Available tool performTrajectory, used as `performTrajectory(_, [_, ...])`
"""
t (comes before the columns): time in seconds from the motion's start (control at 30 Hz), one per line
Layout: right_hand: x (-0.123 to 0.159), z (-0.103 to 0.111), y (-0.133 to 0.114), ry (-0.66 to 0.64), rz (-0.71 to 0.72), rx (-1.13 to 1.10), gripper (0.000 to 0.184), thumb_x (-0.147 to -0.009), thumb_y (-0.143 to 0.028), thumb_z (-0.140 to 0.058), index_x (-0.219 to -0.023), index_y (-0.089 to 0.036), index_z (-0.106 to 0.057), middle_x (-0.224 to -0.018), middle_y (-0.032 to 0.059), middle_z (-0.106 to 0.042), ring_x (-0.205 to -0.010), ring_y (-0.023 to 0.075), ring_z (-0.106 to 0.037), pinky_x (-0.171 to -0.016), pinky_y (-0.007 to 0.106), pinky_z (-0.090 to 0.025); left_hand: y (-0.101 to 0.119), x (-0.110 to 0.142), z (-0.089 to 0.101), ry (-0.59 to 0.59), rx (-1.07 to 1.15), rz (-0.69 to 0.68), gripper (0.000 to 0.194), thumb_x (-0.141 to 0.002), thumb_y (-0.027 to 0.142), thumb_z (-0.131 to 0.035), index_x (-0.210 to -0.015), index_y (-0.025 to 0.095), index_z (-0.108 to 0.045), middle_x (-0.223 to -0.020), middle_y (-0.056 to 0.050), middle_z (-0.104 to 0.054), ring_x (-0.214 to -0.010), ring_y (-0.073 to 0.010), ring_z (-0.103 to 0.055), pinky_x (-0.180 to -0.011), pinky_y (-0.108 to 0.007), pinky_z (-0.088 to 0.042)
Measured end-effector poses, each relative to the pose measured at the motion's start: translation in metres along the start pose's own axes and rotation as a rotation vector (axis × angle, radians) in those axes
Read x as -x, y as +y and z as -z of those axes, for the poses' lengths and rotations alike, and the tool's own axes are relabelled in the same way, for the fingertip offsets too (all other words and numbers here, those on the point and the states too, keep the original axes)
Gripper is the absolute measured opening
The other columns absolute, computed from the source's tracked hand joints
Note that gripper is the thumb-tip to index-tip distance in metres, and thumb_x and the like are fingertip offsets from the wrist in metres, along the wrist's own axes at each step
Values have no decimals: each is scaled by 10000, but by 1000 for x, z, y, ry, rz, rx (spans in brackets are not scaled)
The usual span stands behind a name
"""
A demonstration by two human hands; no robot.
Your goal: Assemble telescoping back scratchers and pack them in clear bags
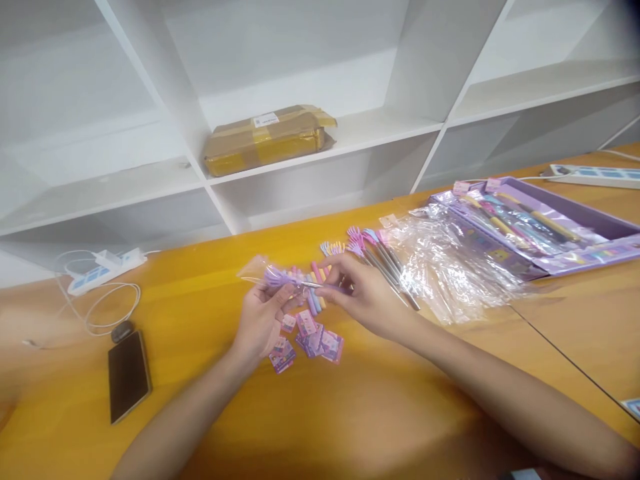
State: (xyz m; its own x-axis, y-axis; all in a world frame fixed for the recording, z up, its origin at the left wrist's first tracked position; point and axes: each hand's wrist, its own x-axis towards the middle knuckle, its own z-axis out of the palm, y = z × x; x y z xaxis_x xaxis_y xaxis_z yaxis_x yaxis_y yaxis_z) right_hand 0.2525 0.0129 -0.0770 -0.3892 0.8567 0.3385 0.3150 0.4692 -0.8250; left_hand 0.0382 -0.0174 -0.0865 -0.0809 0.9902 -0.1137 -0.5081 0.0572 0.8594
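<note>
Thinly, a metallic rod (310,285) bridges left hand (260,319) and right hand (369,293).

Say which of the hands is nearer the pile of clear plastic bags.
Right. In this view, the right hand is just left of the pile of clear plastic bags; the left hand is farther left.

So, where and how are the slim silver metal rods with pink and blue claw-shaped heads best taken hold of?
Probably mid-shaft on the silver metal rods, pinched from above and the near side: the shafts are straight, slim and bunched, their plain ends angled nearer, while the claw-shaped heads flare at the far end and crumpled clear plastic bags crowd the right.
</note>
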Motion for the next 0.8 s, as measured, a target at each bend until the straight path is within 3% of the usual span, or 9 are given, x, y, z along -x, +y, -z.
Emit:
performTrajectory(0.23, [-1, 0, -1, -14, -15, 16, 312, -994, -349, -701, -1259, -207, -616, -842, -8, -642, -722, 137, -612, -670, 284, -477, -2, 3, -3, -17, -43, -8, 413, -707, 304, -985, -1010, 166, -741, -1021, -64, -800, -916, -207, -775, -852, -374, -667])
performTrajectory(0.4, [1, -4, -1, -10, -4, -17, 297, -984, -338, -728, -1236, -217, -628, -805, -30, -636, -694, 128, -612, -642, 267, -468, -6, 5, 2, -27, -194, -35, 352, -716, 374, -973, -882, 154, -754, -716, 4, -700, -610, -106, -631, -599, -226, -557])
performTrajectory(0.53, [5, -13, -1, -26, 24, -35, 318, -975, -333, -746, -1246, -225, -620, -779, -38, -641, -676, 130, -617, -645, 263, -479, -15, 8, 7, -108, -326, 28, 366, -765, 451, -933, -763, 131, -755, -638, -22, -663, -560, -114, -591, -513, -221, -468])
performTrajectory(0.7, [4, -6, -6, -100, -15, 29, 357, -987, -406, -725, -1268, -217, -611, -834, -5, -689, -712, 152, -648, -639, 270, -471, -9, 5, 3, -27, -135, -24, 349, -719, 393, -972, -765, 145, -731, -682, -4, -660, -598, -92, -586, -564, -202, -490])
performTrajectory(0.8, [0, 9, -9, -193, -62, 131, 198, -1002, -383, -694, -1102, -216, -661, -805, -8, -690, -664, 138, -615, -597, 263, -417, 6, -5, 4, 63, 1, -146, 307, -718, 302, -978, -838, 157, -735, -740, 15, -652, -640, -67, -579, -589, -171, -488])
